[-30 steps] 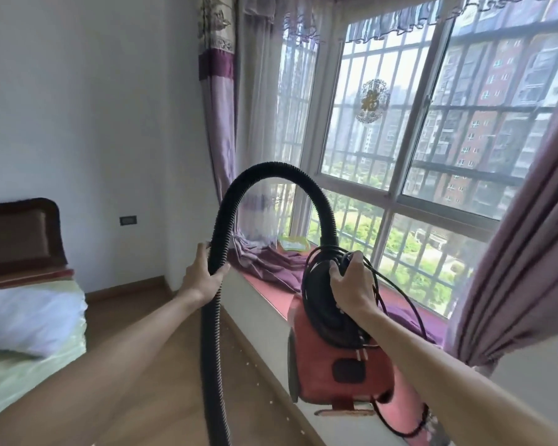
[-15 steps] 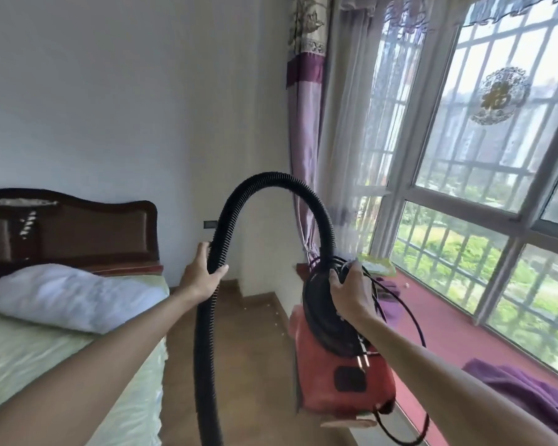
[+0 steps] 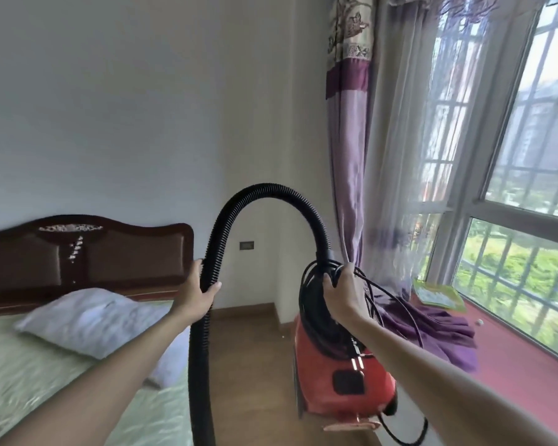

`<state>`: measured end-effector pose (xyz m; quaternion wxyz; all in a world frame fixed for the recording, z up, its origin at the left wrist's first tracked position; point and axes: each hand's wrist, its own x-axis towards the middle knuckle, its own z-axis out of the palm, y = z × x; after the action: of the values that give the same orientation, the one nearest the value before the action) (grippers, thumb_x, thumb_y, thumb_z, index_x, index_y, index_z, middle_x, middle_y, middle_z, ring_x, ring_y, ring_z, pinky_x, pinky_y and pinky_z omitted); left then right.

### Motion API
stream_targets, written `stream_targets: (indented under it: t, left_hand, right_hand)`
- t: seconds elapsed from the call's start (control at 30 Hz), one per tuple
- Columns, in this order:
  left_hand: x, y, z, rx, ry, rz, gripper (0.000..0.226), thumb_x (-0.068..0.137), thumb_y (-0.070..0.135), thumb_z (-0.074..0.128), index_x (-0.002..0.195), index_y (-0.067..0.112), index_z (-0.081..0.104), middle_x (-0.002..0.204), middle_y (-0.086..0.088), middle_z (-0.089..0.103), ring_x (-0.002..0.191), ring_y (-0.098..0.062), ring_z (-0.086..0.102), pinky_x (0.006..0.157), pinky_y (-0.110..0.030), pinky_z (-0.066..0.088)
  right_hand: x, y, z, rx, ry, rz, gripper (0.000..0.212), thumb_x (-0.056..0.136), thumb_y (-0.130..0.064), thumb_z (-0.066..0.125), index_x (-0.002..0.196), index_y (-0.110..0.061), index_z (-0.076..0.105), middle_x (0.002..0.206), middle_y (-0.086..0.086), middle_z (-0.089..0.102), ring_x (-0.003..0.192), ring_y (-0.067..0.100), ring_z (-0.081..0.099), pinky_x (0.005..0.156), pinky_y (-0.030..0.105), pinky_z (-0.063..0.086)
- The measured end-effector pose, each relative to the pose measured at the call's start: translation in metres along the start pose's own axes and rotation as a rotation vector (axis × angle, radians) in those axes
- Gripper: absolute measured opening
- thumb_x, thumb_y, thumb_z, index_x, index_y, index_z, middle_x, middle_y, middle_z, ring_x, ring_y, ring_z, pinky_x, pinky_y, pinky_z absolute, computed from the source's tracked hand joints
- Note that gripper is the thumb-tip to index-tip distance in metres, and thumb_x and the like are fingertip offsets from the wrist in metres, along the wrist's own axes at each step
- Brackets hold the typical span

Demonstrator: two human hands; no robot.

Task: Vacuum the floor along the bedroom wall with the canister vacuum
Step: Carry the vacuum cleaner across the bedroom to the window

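The red plastic canister vacuum (image 3: 339,378) hangs above the wooden floor (image 3: 252,349), the right hand (image 3: 343,296) with fingers curled round its top and the coiled black cord (image 3: 304,284). The left hand (image 3: 195,296) still grips the black ribbed hose (image 3: 264,194). More of the dark wooden headboard (image 3: 126,252) shows than before.

- canister vacuum (image 3: 329,375): red body, black top (a black panel on its side)
- hose (image 3: 200,365): black, ribbed
- curtain (image 3: 347,140): lilac and deep purple bands, cream floral strip above
- headboard (image 3: 126,255): dark brown
- bedspread (image 3: 29,381): pale green; pillow (image 3: 87,317) white
- window ledge (image 3: 522,375): pinkish red
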<state>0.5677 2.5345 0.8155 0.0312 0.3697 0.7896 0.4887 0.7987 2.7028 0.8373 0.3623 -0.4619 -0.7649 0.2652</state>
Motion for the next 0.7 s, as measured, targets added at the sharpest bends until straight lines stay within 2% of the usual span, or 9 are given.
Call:
stream_targets:
  t: [0.17, 0.27, 0.33, 0.4, 0.47, 0.6, 0.7]
  left_hand:
    - [0.044, -0.023, 0.011, 0.032, 0.021, -0.047, 0.050, 0.096, 0.015, 0.060, 0.138, 0.015, 0.034, 0.109, -0.003, 0.058, 0.091, -0.025, 0.060, 0.061, -0.023, 0.041]
    - [0.074, -0.034, 0.023, 0.041, 0.042, -0.082, 0.052, 0.097, 0.014, 0.059, 0.141, 0.015, 0.032, 0.111, -0.002, 0.056, 0.081, -0.015, 0.055, 0.059, -0.016, 0.038]
    - [0.099, -0.039, 0.030, 0.049, 0.058, -0.104, 0.053, 0.097, 0.015, 0.058, 0.142, 0.014, 0.030, 0.109, 0.000, 0.055, 0.077, -0.012, 0.055, 0.058, -0.017, 0.038]
    - [0.126, -0.046, 0.035, 0.051, 0.075, -0.131, 0.055, 0.096, 0.016, 0.059, 0.142, 0.015, 0.029, 0.110, -0.001, 0.056, 0.081, -0.019, 0.057, 0.062, -0.024, 0.044]
    - [0.152, -0.054, 0.040, 0.038, 0.095, -0.174, 0.060, 0.096, 0.018, 0.060, 0.145, 0.016, 0.026, 0.117, -0.006, 0.058, 0.087, -0.025, 0.060, 0.074, -0.034, 0.050]
    - [0.190, -0.071, 0.049, 0.068, 0.144, -0.234, 0.065, 0.096, 0.020, 0.061, 0.149, 0.014, 0.023, 0.130, -0.009, 0.056, 0.110, -0.028, 0.057, 0.084, -0.032, 0.042]
    - [0.213, -0.086, 0.055, 0.090, 0.184, -0.276, 0.065, 0.097, 0.020, 0.059, 0.150, 0.015, 0.022, 0.130, -0.011, 0.057, 0.112, -0.030, 0.058, 0.082, -0.032, 0.040]
  right_hand:
    - [0.051, -0.002, 0.049, 0.005, -0.077, -0.011, 0.025, 0.098, -0.030, 0.052, 0.105, -0.009, 0.041, 0.093, 0.017, 0.062, 0.086, 0.039, 0.064, 0.067, 0.042, 0.052]
    - [0.085, -0.003, 0.079, 0.019, -0.115, -0.023, 0.026, 0.098, -0.031, 0.052, 0.104, -0.009, 0.040, 0.096, 0.019, 0.063, 0.085, 0.039, 0.065, 0.063, 0.040, 0.051]
    - [0.113, -0.005, 0.099, 0.023, -0.139, -0.030, 0.027, 0.098, -0.032, 0.052, 0.105, -0.009, 0.040, 0.099, 0.020, 0.063, 0.087, 0.040, 0.064, 0.064, 0.038, 0.049]
    - [0.140, -0.008, 0.117, 0.028, -0.169, -0.038, 0.028, 0.097, -0.033, 0.052, 0.106, -0.010, 0.040, 0.098, 0.019, 0.062, 0.085, 0.040, 0.065, 0.067, 0.043, 0.054]
    - [0.166, -0.010, 0.134, 0.033, -0.197, -0.050, 0.027, 0.097, -0.033, 0.052, 0.105, -0.011, 0.039, 0.096, 0.017, 0.061, 0.080, 0.039, 0.065, 0.066, 0.047, 0.057]
    - [0.210, -0.013, 0.170, 0.018, -0.248, -0.099, 0.024, 0.098, -0.031, 0.049, 0.101, -0.012, 0.035, 0.091, 0.014, 0.058, 0.073, 0.034, 0.058, 0.060, 0.035, 0.047]
    - [0.234, -0.012, 0.196, 0.009, -0.280, -0.120, 0.023, 0.099, -0.032, 0.049, 0.103, -0.012, 0.036, 0.087, 0.008, 0.051, 0.078, 0.035, 0.059, 0.062, 0.034, 0.044]
